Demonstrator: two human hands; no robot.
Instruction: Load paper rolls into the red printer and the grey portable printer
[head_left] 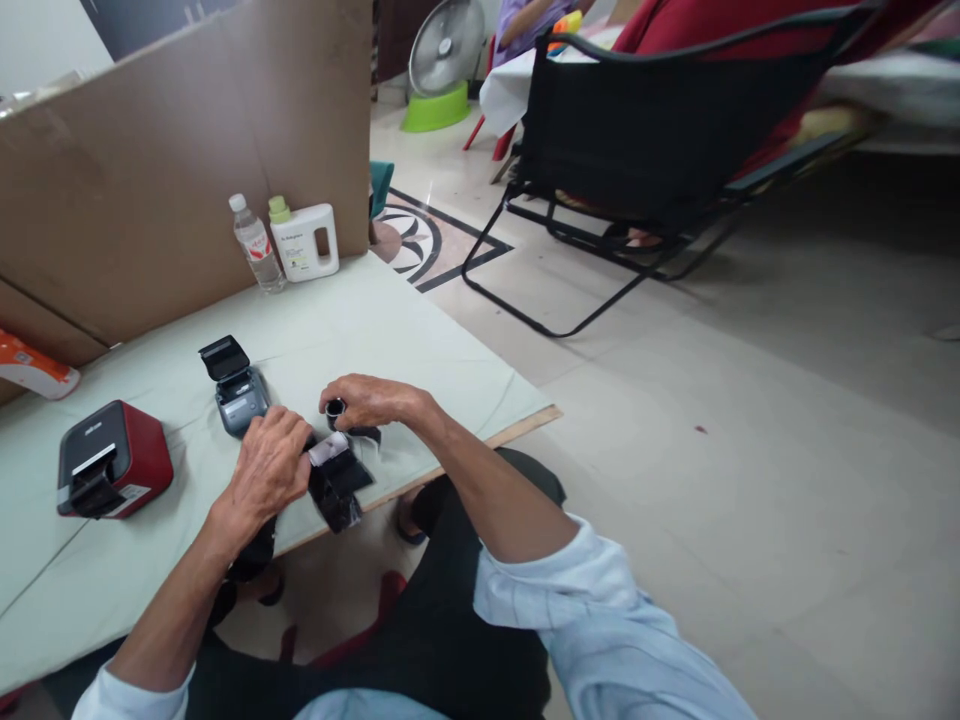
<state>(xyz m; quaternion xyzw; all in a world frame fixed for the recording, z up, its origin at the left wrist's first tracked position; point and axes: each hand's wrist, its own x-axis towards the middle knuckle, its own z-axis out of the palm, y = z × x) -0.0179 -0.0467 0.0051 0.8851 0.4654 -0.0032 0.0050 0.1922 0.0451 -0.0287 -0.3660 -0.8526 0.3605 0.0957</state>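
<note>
My right hand (375, 400) is closed round a small black roll (335, 408) with a pale core, held low over the table near its front edge. My left hand (274, 460) is curled, fingers pointing down, at the side of a glossy black strip bundle (341, 478) with a whitish part on top. That bundle hangs past the table edge; the left fingertips are partly hidden behind the hand. Just beyond my left hand stands a small grey-blue label printer (244, 402), its black lid tipped up. Farther left sits a red and black box-shaped device (116, 460) with a front slot.
A clear water bottle (259, 250) and a white jug (306, 245) stand against a cardboard panel (172, 160). An orange and white package (34, 367) lies at the far left. Beyond the table are a black folding chair (637, 130), a fan (446, 50) and another person's arm (525, 22).
</note>
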